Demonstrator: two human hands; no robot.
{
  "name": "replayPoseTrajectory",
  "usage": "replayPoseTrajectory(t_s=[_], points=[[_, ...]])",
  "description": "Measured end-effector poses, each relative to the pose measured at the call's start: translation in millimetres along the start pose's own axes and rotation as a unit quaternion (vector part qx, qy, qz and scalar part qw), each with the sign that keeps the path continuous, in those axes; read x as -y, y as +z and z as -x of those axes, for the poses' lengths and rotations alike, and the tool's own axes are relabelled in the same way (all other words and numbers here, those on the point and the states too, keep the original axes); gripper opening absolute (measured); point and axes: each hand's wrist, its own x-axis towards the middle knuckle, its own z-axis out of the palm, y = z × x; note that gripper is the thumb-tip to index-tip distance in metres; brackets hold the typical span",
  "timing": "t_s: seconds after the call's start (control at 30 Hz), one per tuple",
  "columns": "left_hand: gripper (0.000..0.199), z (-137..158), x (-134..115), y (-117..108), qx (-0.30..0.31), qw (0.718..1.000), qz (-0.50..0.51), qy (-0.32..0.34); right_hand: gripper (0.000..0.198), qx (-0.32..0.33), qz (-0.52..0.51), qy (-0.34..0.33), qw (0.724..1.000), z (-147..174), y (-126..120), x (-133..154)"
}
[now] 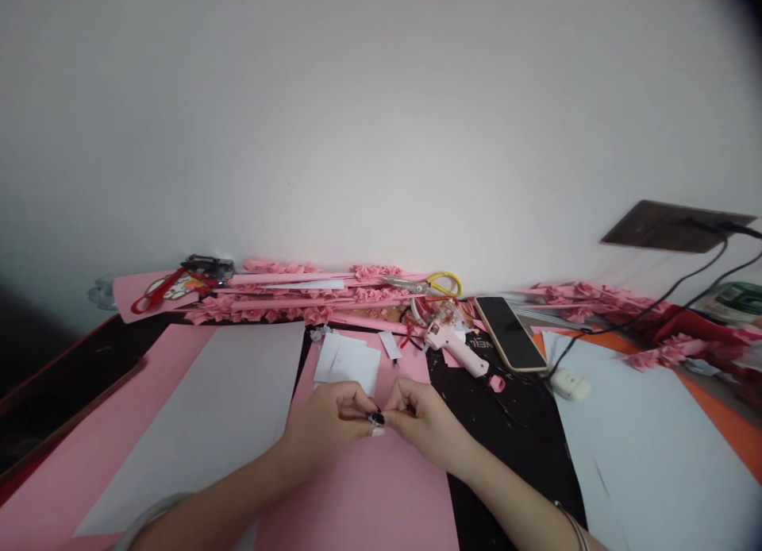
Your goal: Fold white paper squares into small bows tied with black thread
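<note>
My left hand (339, 418) and my right hand (420, 420) meet above a pink paper sheet (363, 495). Between their pinched fingertips is a small dark, shiny piece (376, 418), too small to name. The fingers of both hands are closed on it. Just beyond my left hand lies a stack of white paper squares (348, 362). A small white paper strip (390, 345) rests beyond my right hand. To the right of that strip is a pink glue gun (457, 346).
Along the wall lie pink paper flower stems (286, 303), yellow-handled scissors (425, 284) and red-handled scissors (158, 291). A phone (510, 334) and a white plug adapter (570, 384) sit at right. Black cables (634, 322) run from the wall socket (667, 225). White sheets (648, 448) flank the middle.
</note>
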Motion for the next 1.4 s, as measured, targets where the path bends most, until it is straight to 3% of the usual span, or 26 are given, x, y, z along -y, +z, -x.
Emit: replayPoseTrajectory(t_s=[0.8, 1.4], points=[[0.004, 5.1, -4.9, 3.2, 0.03, 0.998, -0.051, 0.024, 0.037, 0.08, -0.087, 0.069, 0.991, -1.8, -8.7, 3.8], [0.01, 3.2, 4.3, 3.9, 0.054, 0.999, -0.001, 0.006, 0.031, 0.154, -0.208, 0.164, 0.952, -1.9, -17.1, 2.7]])
